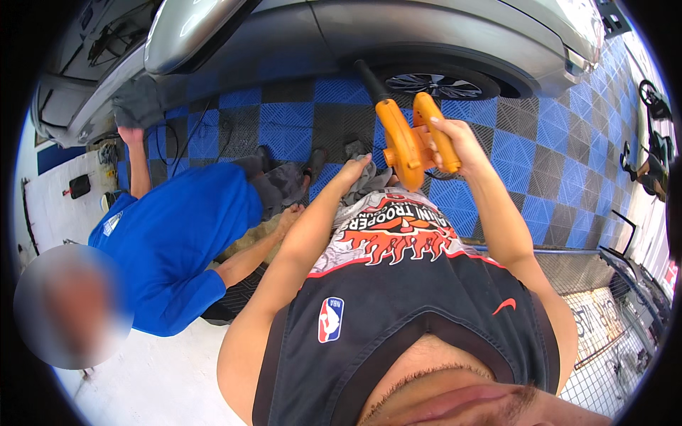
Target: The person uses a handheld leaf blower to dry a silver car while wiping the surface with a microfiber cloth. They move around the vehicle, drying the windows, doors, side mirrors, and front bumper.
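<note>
My right hand (459, 142) is closed around the rear handle of an orange electric blower (403, 146). The blower's black nozzle (371, 80) points forward, towards the lower body of a grey car (341, 32), just beside the front wheel (434, 85). Whether the nozzle touches the car cannot be told. My left hand (356, 171) is at waist height, to the left of the blower, with a crumpled grey cloth (367, 183) in its fingers. Part of the cloth hangs against my jersey.
On my left a co-worker in a blue shirt (181, 213) bends over, one hand with a dark grey cloth (137, 101) against a car's side. Cables (178, 152) lie on the blue and black tiled floor (287, 125). A wire-mesh panel (565, 271) stands at the right, motorcycles (652, 154) beyond.
</note>
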Demonstrator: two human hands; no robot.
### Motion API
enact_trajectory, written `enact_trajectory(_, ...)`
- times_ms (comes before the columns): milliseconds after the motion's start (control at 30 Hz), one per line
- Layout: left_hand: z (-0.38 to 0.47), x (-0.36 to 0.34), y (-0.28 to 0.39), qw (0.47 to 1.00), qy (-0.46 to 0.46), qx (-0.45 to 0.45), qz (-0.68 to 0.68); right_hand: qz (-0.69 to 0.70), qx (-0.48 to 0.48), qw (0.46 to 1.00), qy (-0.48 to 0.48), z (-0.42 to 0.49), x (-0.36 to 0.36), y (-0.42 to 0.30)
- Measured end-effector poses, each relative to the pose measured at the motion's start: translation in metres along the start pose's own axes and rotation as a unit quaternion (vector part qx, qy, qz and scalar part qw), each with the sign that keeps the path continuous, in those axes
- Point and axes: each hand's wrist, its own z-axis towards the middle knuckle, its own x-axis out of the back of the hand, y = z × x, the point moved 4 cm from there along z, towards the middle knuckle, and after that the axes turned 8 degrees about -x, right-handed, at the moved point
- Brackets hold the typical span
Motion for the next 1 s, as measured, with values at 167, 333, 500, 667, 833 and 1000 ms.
enact_trajectory(167,-0.022,-0.003,0.023,0.999,0.022,-0.036,-0.03,-0.015,-0.015,1.0,-0.002,0.077,-0.034,0.024)
enact_trajectory(333,-0.012,0.013,0.022,0.989,0.016,-0.043,-0.14,-0.048,-0.054,0.997,-0.002,0.134,-0.054,0.038)
enact_trajectory(500,-0.012,0.017,0.013,0.971,0.011,-0.012,-0.238,-0.032,-0.043,0.998,0.013,0.119,-0.074,0.038)
enact_trajectory(667,0.002,0.015,-0.001,0.958,-0.034,0.013,-0.285,-0.034,-0.057,0.998,0.02,0.129,-0.067,0.048)
enact_trajectory(833,0.03,0.02,-0.034,0.957,-0.042,0.028,-0.286,-0.064,-0.058,0.995,0.046,0.119,-0.075,0.044)
enact_trajectory(1000,0.041,0.024,-0.041,0.948,-0.022,0.05,-0.315,-0.042,-0.072,0.994,0.074,0.124,-0.08,0.052)
